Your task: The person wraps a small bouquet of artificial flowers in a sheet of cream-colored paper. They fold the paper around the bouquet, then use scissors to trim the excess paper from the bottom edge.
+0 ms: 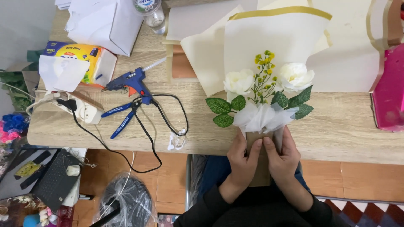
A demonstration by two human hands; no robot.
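Holding the bouquet (263, 111) stem between them, my left hand (243, 164) and right hand (283, 162) press together around it; its long way points away from me over the surface (345, 122) edge.

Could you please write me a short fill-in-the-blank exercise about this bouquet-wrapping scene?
1. Both hands, left hand and right hand, grip the brown ____ of the bouquet.
2. The bouquet holds two ____ roses.
3. The blue glue gun lies on the wooden ____.
4. The blue-handled pliers lie ____ the glue gun, nearer the table edge.

Missing words: stem; white; table; below
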